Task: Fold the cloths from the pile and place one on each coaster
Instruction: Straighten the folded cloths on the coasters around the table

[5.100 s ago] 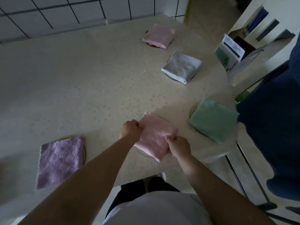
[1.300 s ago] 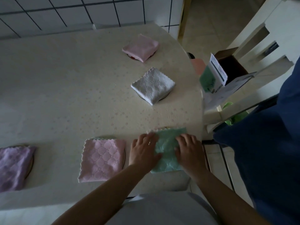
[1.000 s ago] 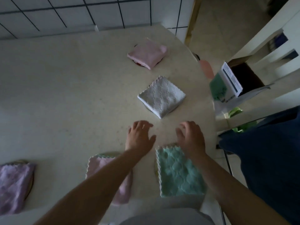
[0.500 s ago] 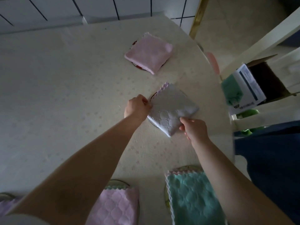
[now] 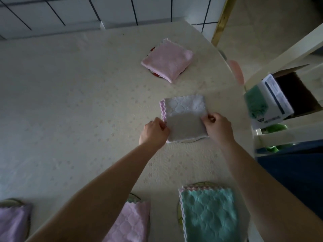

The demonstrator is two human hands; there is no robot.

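A folded white cloth (image 5: 185, 117) lies over a coaster (image 5: 189, 140) in the middle of the table. My left hand (image 5: 153, 132) pinches its left edge and my right hand (image 5: 218, 127) pinches its right edge. A folded pink cloth (image 5: 167, 59) covers a coaster (image 5: 154, 74) farther back. Near the front edge, a teal cloth (image 5: 208, 213), a pink quilted cloth (image 5: 129, 222) and a purple cloth (image 5: 12, 222) each lie on a coaster. No pile of cloths is in view.
The cream table (image 5: 70, 102) curves away at the right. Beyond that edge stand a white chair frame (image 5: 283, 135), a printed package (image 5: 269, 100) and a dark blue cloth (image 5: 293, 172). A tiled wall (image 5: 87, 13) runs along the back.
The white cloth has been turned from a diamond angle to square with the table front. Both hands now pinch its side edges. The camera has moved closer.
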